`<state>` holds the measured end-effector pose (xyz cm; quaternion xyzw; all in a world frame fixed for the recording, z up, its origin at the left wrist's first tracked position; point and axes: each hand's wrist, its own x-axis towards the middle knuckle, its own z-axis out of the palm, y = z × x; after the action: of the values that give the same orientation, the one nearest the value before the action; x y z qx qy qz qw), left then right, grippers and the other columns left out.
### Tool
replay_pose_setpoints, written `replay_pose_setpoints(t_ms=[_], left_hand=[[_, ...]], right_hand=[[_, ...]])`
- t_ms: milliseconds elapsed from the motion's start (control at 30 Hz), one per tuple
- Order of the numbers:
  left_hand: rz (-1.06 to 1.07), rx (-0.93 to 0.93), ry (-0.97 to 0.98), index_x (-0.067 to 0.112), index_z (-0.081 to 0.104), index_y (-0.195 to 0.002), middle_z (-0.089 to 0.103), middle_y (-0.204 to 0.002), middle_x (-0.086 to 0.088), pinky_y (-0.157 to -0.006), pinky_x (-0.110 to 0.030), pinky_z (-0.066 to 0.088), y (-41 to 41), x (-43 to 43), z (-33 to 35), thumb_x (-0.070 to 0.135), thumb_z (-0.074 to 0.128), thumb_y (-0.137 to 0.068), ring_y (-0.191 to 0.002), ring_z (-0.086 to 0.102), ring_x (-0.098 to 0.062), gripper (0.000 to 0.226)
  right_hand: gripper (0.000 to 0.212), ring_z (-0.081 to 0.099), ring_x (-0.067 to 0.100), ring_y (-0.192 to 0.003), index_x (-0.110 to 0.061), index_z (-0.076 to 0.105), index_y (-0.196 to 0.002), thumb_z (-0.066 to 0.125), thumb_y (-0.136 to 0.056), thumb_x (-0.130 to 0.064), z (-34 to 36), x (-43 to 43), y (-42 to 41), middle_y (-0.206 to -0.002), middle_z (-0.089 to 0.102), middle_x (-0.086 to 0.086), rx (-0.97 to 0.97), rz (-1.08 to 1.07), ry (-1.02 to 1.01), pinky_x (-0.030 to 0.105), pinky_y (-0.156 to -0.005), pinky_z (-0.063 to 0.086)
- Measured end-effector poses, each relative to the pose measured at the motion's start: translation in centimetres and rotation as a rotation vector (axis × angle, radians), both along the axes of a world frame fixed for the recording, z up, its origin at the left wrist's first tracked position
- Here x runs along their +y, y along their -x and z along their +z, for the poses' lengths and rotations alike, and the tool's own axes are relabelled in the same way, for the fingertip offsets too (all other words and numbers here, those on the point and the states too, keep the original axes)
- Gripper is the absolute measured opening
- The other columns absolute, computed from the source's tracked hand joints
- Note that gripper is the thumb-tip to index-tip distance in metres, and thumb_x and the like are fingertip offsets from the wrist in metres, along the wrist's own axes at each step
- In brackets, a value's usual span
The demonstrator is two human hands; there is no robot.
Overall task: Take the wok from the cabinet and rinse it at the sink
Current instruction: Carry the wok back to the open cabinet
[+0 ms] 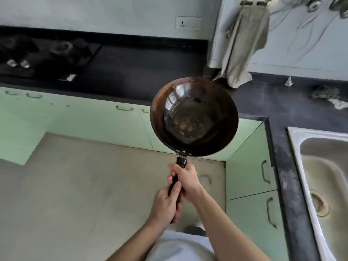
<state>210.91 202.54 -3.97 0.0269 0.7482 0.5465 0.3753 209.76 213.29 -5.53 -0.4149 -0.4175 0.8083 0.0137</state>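
**Wok held over the floor, sink at 3 o'clock**

A dark, speckled bench (143, 72) runs in an L below the pale wall, over mint-green cabinets (84, 119) with loop handles; the floor (75, 194) is matte grey. At 10 o'clock sits a black glass hob (47, 53); at 1 o'clock a grey cloth (243, 48) hangs limp; at 3 o'clock lies the brushed-steel sink (323, 176), its drain round. The wok (194, 117) — round, deep, glossy dark metal, rusty-brown at the rim — hangs in the air at centre, before the cabinet corner, well apart from the sink. Both hands clasp its straight black handle (181, 162): the right hand (185, 178) nearer the bowl, the left hand (165, 204) just behind it, fingers wrapped round.
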Motion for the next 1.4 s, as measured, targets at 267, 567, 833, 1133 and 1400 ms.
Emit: replay_pose_setpoints(t_ms=[267,567,833,1133,1400], left_hand=[[0.173,-0.028,-0.033,0.009,0.046,-0.057,0.047,-0.047,-0.006,-0.035,-0.024,0.029,0.7,-10.4,-0.8,0.033,0.047,-0.100,-0.034,0.038,-0.022,0.049],[0.386,-0.051,-0.058,0.008,0.049,-0.062,0.049,-0.052,-0.009,-0.034,-0.024,0.031,1.6,-17.3,-0.7,0.035,0.046,-0.100,-0.035,0.039,-0.021,0.047],[0.640,-0.044,-0.022,0.007,0.050,-0.065,0.051,-0.053,-0.009,-0.035,-0.025,0.033,5.0,-19.2,-0.1,0.038,0.046,-0.100,-0.035,0.039,-0.020,0.047],[1.008,-0.042,-0.020,0.008,0.052,-0.066,0.049,-0.053,-0.007,-0.034,-0.024,0.032,8.0,-17.9,1.4,0.036,0.044,-0.101,-0.033,0.037,-0.016,0.046],[1.208,-0.052,0.015,0.006,0.053,-0.067,0.048,-0.048,-0.005,-0.033,-0.023,0.033,8.7,-19.9,1.4,0.035,0.042,-0.101,-0.032,0.037,-0.014,0.047]], right_hand=[[0.031,0.050,0.018,-0.043,-0.011,0.044,-0.066,0.060,-0.090,0.000,-0.2,-10.3,2.3,-0.055,0.046,0.004,-0.014,0.234,-0.018,0.027,-0.045,0.044],[0.031,0.050,0.019,-0.044,-0.010,0.045,-0.065,0.061,-0.091,0.000,-0.6,-18.0,5.6,-0.056,0.046,0.006,0.002,0.478,-0.036,0.029,-0.047,0.045],[0.032,0.051,0.018,-0.044,-0.009,0.045,-0.065,0.060,-0.093,-0.001,-0.6,-21.6,11.5,-0.056,0.045,0.006,0.035,0.759,-0.046,0.027,-0.046,0.046],[0.033,0.054,0.019,-0.045,-0.010,0.046,-0.062,0.062,-0.090,-0.003,0.3,-23.9,16.8,-0.053,0.046,0.004,0.097,1.115,-0.087,0.025,-0.046,0.045],[0.030,0.053,0.018,-0.043,-0.007,0.047,-0.064,0.061,-0.090,-0.003,0.0,-27.9,18.1,-0.058,0.045,0.011,0.063,1.335,-0.082,0.025,-0.047,0.047]])
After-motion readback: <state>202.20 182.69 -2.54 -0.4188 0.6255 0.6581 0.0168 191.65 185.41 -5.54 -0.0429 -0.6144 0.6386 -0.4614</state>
